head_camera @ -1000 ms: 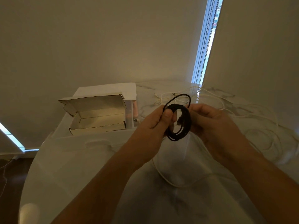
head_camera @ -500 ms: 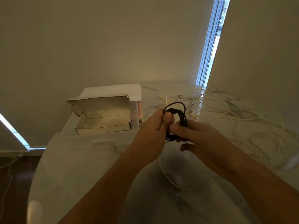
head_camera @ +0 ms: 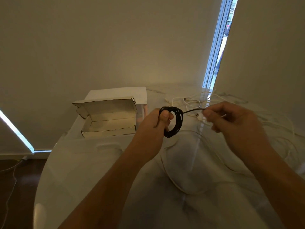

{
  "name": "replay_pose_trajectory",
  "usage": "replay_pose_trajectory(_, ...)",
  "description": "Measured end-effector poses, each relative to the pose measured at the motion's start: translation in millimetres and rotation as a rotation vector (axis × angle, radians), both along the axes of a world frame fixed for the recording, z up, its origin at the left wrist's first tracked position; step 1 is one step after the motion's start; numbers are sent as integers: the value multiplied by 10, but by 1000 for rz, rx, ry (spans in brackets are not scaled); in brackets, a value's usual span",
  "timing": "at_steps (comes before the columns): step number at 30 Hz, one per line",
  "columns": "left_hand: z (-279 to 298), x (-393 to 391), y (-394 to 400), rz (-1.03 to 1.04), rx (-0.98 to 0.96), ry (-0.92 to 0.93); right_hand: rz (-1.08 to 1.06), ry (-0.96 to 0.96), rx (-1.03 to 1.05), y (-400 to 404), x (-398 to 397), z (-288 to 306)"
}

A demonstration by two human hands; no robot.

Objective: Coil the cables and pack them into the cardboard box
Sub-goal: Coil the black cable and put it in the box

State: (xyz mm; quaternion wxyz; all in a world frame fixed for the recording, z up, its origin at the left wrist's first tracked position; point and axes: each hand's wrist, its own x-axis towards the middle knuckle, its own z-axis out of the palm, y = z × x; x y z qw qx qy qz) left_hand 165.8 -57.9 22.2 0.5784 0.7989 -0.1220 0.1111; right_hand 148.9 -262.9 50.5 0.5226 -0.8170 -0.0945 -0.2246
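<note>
Black cable coil (head_camera: pixel 173 123) gripped in my left hand (head_camera: pixel 155 123); right hand (head_camera: pixel 231 119) pinches its tail; slack grip could spring loops loose.

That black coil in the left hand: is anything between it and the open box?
Nothing visible. The black coil, gripped by the left hand, hangs just right of the open cardboard box. The right hand pinches its loose end.

Head cam looks fwd/down over table (head_camera: pixel 85 171), close
</note>
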Motion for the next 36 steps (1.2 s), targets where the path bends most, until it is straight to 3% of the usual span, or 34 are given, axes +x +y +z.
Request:
replay_pose_trajectory(8, 54, -99, -49, -128, 95, 64, -143, -129, 93, -161, 15, 56)
replay_pose_trajectory(22, 118, -130, -50, -227, 77, 73, -293, -141, 244, -385, 110, 82)
replay_pose_trajectory(26, 108, -109, -37, -168, -29, 55, -267, -75, 174, -381, 172, 9)
replay_pose_trajectory(32, 112, -93, -49, -71, -292, 54, -229, 39, -239, -205, 192, -162)
replay_pose_trajectory(34, 124, -112, -65, -69, -339, 56, -158, 90, -245, -136, 159, -181)
replay_pose_trajectory(36, 128, -138, -91, -77, -371, 67, -45, 143, -125, -74, 112, -182)
